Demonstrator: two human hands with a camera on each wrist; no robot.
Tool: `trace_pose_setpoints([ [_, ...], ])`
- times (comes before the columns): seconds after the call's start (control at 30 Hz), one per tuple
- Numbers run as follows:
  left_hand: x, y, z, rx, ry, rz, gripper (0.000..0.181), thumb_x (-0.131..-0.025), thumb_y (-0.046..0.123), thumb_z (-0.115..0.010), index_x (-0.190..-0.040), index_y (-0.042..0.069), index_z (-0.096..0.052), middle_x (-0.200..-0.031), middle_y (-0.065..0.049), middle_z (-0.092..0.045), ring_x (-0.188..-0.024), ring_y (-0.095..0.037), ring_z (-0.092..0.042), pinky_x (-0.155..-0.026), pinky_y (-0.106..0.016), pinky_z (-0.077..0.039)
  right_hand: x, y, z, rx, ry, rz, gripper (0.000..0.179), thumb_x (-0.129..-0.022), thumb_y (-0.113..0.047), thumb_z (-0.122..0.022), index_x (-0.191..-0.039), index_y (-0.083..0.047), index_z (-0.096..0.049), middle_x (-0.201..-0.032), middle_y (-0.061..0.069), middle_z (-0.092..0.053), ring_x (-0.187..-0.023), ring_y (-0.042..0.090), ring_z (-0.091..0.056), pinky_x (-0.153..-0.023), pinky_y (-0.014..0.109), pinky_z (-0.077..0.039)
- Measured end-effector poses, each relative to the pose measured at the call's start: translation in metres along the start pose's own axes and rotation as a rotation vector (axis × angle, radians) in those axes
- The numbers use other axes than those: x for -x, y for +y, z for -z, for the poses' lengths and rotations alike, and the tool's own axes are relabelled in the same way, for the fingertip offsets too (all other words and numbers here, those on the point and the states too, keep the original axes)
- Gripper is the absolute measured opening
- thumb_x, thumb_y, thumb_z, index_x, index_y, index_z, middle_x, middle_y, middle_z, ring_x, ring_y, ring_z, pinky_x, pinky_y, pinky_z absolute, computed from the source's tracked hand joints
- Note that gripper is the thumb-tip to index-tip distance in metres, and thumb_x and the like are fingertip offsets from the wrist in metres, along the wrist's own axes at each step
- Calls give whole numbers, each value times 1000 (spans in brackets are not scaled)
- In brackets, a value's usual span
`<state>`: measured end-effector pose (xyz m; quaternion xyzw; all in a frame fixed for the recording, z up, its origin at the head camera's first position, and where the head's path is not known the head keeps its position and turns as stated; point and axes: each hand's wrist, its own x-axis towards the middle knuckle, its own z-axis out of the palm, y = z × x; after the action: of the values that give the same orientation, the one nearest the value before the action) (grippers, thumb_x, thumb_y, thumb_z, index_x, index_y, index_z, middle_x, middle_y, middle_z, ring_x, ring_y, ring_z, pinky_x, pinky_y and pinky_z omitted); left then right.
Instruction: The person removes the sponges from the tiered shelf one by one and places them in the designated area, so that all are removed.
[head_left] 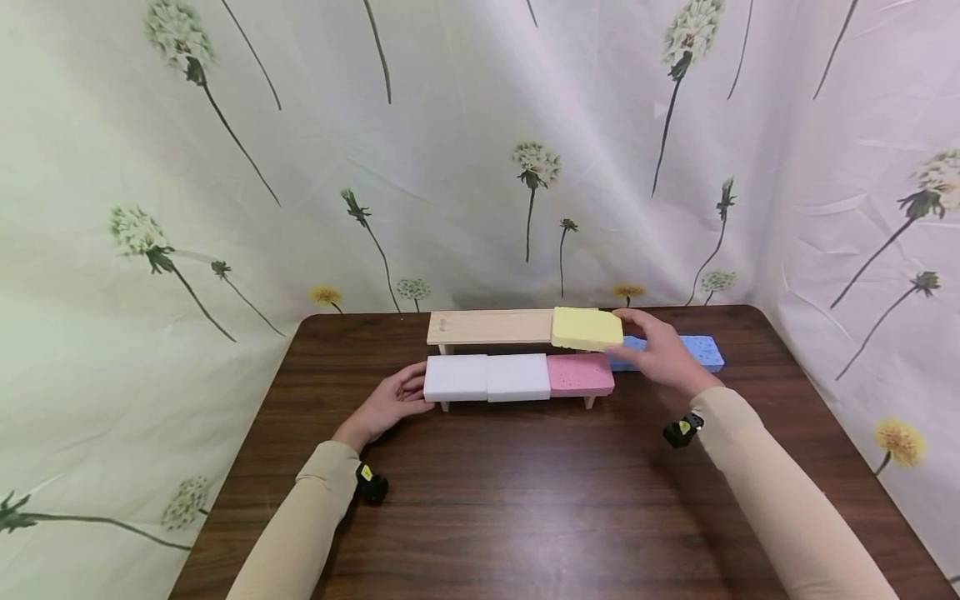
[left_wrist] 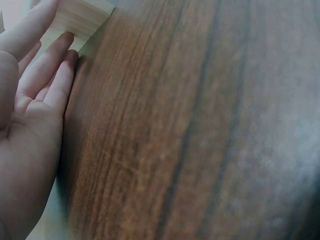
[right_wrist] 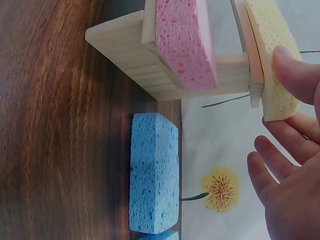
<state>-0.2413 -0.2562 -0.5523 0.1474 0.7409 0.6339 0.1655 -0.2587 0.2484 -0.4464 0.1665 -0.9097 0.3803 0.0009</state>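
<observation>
A two-step wooden stand point(head_left: 491, 326) stands on the table. At the right end of its upper step is a yellow sponge point(head_left: 587, 327), pinched at its right edge between the thumb and fingers of my right hand point(head_left: 663, 354). On the lower step, a white block point(head_left: 456, 377), a second white block point(head_left: 517, 377) and a pink sponge point(head_left: 580, 374) sit side by side. My left hand point(head_left: 388, 404) rests at the lower step's left end, fingers extended, their tips by the wood point(left_wrist: 85, 20) in the left wrist view.
Blue sponges lie on the table right of the stand, partly behind my right hand; one blue sponge point(right_wrist: 154, 172) shows fully in the right wrist view. A dandelion-print curtain point(head_left: 465, 150) hangs behind the dark wooden table point(head_left: 510, 500).
</observation>
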Motion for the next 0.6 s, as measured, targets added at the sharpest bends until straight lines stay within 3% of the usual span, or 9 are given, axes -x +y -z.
trace_pose_setpoints([
  [0.6,2,3,0,-8,0,-3,83,-94,2,-79,-163,5,-34,-155,-25,-51,-141,-35,-53,-105,-26,-52,12,9,11,-7,-1,-37,75,-95,-39,-80,-153,-5,-47,-152,20,-53,-138,42,-52,-112,65,-44],
])
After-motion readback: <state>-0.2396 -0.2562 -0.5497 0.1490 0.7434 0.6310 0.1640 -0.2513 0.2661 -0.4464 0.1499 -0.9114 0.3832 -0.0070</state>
